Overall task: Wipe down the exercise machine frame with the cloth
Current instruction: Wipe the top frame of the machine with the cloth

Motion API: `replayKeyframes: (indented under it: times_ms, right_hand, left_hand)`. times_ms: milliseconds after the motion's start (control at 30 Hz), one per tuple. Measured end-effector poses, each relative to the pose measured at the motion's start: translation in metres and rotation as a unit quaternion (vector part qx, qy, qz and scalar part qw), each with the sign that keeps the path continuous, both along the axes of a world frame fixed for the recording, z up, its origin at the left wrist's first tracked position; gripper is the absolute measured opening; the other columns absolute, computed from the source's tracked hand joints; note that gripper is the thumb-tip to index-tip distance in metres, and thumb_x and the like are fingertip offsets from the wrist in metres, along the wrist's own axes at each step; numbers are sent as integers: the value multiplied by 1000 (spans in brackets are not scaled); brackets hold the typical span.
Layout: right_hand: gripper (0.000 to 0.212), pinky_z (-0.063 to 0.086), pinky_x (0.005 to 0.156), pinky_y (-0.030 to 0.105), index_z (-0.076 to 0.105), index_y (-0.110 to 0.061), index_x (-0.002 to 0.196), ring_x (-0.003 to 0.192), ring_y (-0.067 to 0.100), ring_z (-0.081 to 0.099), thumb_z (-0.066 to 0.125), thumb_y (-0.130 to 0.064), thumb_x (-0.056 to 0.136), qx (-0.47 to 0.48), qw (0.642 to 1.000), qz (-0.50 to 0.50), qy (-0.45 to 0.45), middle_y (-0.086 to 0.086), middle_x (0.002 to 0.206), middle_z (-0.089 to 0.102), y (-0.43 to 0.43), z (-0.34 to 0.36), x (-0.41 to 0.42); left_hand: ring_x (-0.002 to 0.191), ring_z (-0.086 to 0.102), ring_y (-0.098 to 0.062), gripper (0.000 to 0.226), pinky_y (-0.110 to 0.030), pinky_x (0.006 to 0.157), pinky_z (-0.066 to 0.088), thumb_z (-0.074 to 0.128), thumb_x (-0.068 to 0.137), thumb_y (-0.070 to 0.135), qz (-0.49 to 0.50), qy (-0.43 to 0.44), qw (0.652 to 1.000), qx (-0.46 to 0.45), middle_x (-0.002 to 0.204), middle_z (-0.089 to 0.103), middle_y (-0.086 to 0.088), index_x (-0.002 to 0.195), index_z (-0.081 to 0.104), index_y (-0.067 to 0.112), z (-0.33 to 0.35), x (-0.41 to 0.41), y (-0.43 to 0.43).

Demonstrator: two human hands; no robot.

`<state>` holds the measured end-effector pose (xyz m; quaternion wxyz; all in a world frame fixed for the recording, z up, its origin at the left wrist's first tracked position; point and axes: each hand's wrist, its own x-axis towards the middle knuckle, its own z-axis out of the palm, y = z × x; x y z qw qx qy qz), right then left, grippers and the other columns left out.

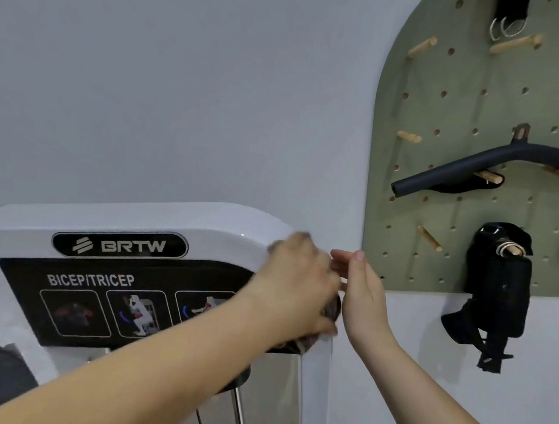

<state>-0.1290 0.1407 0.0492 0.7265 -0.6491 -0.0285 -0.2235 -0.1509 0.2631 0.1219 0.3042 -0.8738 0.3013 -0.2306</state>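
Left hand (296,280) holds the dark cloth (331,311) on the top right corner of the white machine frame (130,215).
Its fingers are curled over the cloth, which is bunched under the palm; the picture is blurred there. The right hand (362,292) is just beside this corner, fingers straight and together, holding nothing. On the green pegboard (439,207) at the right hangs a black bar (459,165).
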Motion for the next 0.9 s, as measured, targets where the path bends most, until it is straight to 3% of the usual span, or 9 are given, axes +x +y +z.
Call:
replayKeyframes:
  times_ms: [67, 167, 300, 367, 467, 567, 700, 800, 900]
  right_hand:
    - [55, 55, 98, 42, 71, -25, 109, 101, 8, 69, 30, -59, 94, 5, 1000, -12, 4, -3, 106, 74, -3, 1, -3]
    - [47, 54, 97, 44, 71, -25, 106, 101, 11, 68, 32, -52, 104, 6, 1000, -28, -8, -3, 105, 74, -12, 5, -7]
    - [46, 54, 98, 40, 72, -20, 108, 100, 7, 67, 30, -40, 113, -26, 999, -30, -20, -5, 106, 73, -12, 22, -5]
    - [48, 53, 97, 38, 72, -22, 106, 101, 9, 67, 31, -47, 109, -22, 999, -25, -37, -4, 104, 73, -1, 32, -2]
    - [51, 52, 99, 37, 73, -22, 104, 104, 14, 68, 32, -52, 100, 7, 998, -24, -52, -1, 103, 75, 16, 47, 2]
    - [42, 53, 101, 42, 74, -18, 100, 105, 17, 69, 39, -42, 103, 23, 999, -27, -35, -1, 103, 76, 14, 52, 4]
    - [37, 49, 108, 47, 73, -19, 112, 112, 13, 65, 41, -37, 108, -47, 999, 6, 7, -9, 115, 72, 4, 42, 7]
    - [38, 41, 114, 36, 67, -27, 130, 125, 3, 55, 41, -43, 107, -158, 987, 36, -7, -19, 128, 62, 14, 30, 4]
    - [48, 36, 112, 30, 61, -32, 136, 130, 2, 48, 30, -52, 105, -240, 969, -7, -61, -20, 131, 56, 31, 18, -2]
  left_hand:
    - [106, 58, -35, 70, -51, 100, 43, 57, 83, 76, -58, 13, 996, 62, 110, 65, -8, 120, 64, 17, -10, 0, 0]
    - [107, 65, -33, 74, -50, 107, 44, 61, 78, 79, -112, -34, 993, 5, 116, 69, -4, 120, 67, 18, 17, 8, 39]
    - [112, 65, -24, 89, -42, 104, 44, 34, 76, 97, 48, -57, 984, -165, 124, 69, 3, 124, 67, 29, 51, -2, 89]
    - [113, 62, -30, 87, -44, 106, 42, 37, 78, 93, 86, -69, 969, -222, 124, 69, -3, 117, 70, 22, 40, -9, 70]
    - [109, 56, -36, 76, -53, 110, 33, 39, 87, 80, 4, -41, 996, -84, 115, 66, -9, 115, 69, 15, 2, -7, 20]
    - [105, 57, -35, 63, -52, 104, 39, 51, 90, 72, -71, 8, 997, 21, 109, 64, -5, 120, 65, 18, 0, -2, 17]
    - [121, 61, -25, 79, -52, 118, 33, 51, 80, 86, -44, -35, 991, -121, 133, 65, 2, 130, 62, 27, 39, 7, 89]
    - [115, 62, -23, 83, -42, 110, 39, 37, 81, 92, 61, -90, 953, -283, 124, 67, 4, 129, 63, 31, 44, -4, 119]
    - [115, 59, -32, 69, -51, 113, 36, 51, 89, 76, -4, -119, 951, -286, 117, 67, -6, 122, 67, 18, 14, -9, 93]
